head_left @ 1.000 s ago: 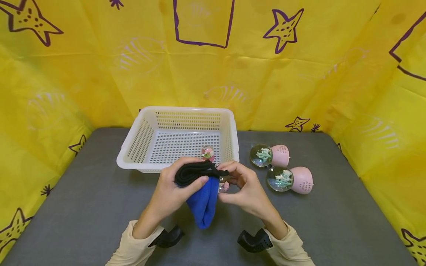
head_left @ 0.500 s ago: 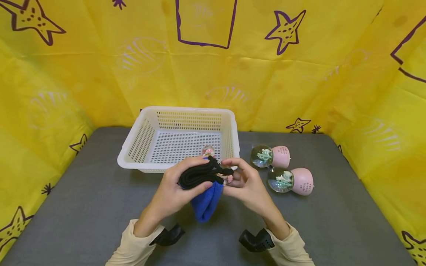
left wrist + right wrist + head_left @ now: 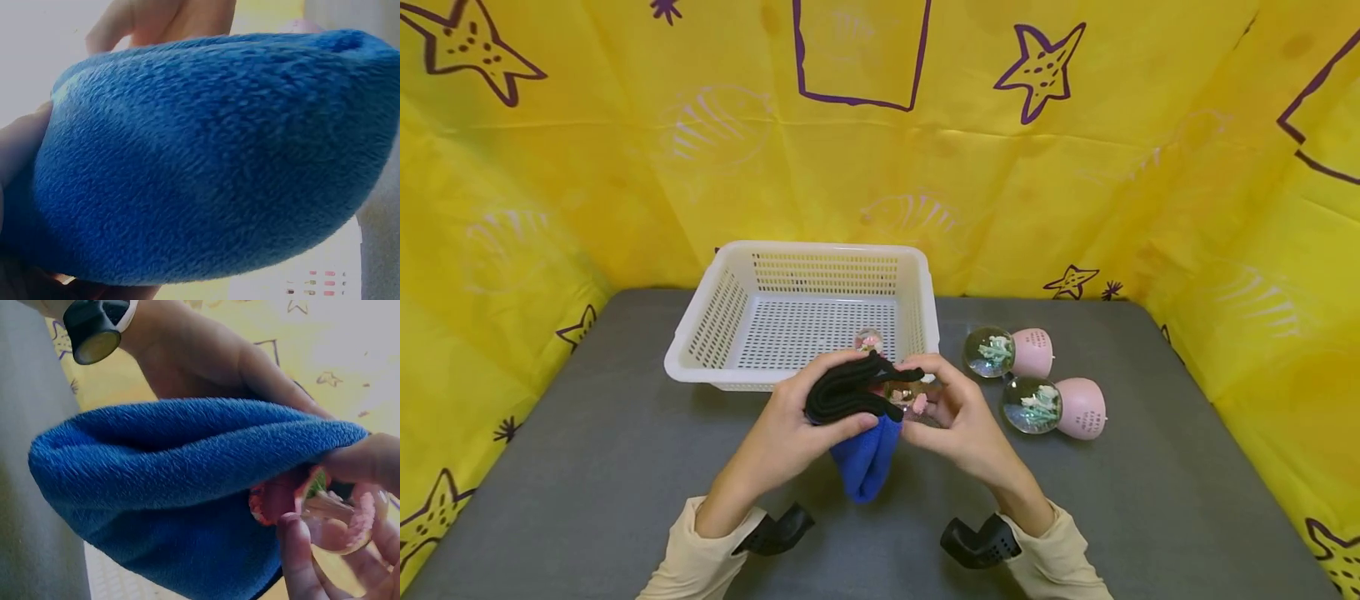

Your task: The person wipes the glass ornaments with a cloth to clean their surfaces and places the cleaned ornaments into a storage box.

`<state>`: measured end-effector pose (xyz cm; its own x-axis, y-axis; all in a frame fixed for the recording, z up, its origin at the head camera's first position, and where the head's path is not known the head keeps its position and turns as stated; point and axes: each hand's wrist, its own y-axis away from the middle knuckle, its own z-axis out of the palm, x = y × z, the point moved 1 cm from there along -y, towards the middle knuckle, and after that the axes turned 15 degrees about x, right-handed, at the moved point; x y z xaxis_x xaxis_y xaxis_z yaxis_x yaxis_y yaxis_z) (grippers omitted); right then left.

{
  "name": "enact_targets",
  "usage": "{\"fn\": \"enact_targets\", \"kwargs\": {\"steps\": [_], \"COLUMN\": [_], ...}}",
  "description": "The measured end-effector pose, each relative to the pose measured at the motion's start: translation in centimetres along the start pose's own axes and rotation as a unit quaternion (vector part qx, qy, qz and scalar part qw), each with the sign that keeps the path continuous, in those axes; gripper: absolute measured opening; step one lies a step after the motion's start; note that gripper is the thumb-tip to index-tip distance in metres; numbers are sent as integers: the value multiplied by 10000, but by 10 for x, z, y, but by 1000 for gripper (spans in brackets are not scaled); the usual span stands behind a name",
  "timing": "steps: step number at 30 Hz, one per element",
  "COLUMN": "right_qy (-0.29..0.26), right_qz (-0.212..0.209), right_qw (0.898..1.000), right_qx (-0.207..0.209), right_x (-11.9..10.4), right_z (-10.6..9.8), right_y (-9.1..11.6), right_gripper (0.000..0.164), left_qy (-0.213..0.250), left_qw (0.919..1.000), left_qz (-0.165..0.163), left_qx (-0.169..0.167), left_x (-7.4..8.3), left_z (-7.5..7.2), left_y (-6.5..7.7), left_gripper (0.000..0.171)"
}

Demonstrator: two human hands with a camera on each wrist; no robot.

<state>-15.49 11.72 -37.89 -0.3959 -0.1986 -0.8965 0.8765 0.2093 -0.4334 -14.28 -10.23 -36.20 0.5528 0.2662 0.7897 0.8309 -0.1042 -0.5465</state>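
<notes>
Yellow backdrop [image 3: 970, 183] fills everything behind, cut off at the edges. Grey table [image 3: 1165, 500] in front, near edge out of sight. White mesh basket [image 3: 691, 370] sits toward the back, its front rim partly covered by the hands. The blue cloth with black folds [image 3: 867, 462] is up in front of that rim; can't see how far the folds go in. Left hand [image 3: 793, 421] grips it, right hand [image 3: 962, 425] has its fingers round a clear globe ornament at the cloth's opening. Two pink-based globes [image 3: 1081, 408] lie sideways on the right, lettering too tiny to read. The held globe ornament [image 3: 359, 525] is half hidden by fingers and cloth. Smallest bit: a little globe [image 3: 868, 340] in the basket, bottom blocked.
</notes>
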Motion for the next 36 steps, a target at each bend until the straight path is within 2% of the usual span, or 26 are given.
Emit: {"fn": "enact_targets", "kwargs": {"steps": [3,5,7,9,13,17,21,26,29,32,36], "right_qy": [171,205,194,158,0,-141,-275,-67,283,388,253], "right_qz": [-421,-598,-655,-588,-138,238,268,-133,-589,-871,-860], "right_qw": [9989,9980,9976,9981,9999,9996,9992,9998,9978,9954,9959], "right_qx": [-67,-97,-85,-28,83,94,94,145,104,71,97], "right_x": [-1,-1,-1,-1,2,2,-1,-1,0,1,3], "right_z": [1,2,2,4,5,3,2,2,3,3,6], "right_y": [1,2,2,2,2,1,1,1,1,1,1], "right_gripper": [51,50,49,50,54,56,51,48,46,43,46], "left_qy": [113,196,214,270,288,345,269,183,213,271,319], "left_qw": [9995,9993,9996,9996,9982,9956,9941,9951,9966,9980,9982], "left_qz": [-222,-252,-144,-33,296,666,891,867,700,470,336], "left_qx": [-180,-186,-84,67,444,571,559,446,381,326,390], "left_x": [1,2,2,3,3,2,1,-2,-2,-2,-1], "left_z": [-2,-2,-2,-1,1,3,4,3,1,0,-2], "left_y": [0,0,0,-1,-1,-1,-1,-2,-2,-2,-2], "left_gripper": [66,65,61,56,54,57,58,62,61,59,58]}}
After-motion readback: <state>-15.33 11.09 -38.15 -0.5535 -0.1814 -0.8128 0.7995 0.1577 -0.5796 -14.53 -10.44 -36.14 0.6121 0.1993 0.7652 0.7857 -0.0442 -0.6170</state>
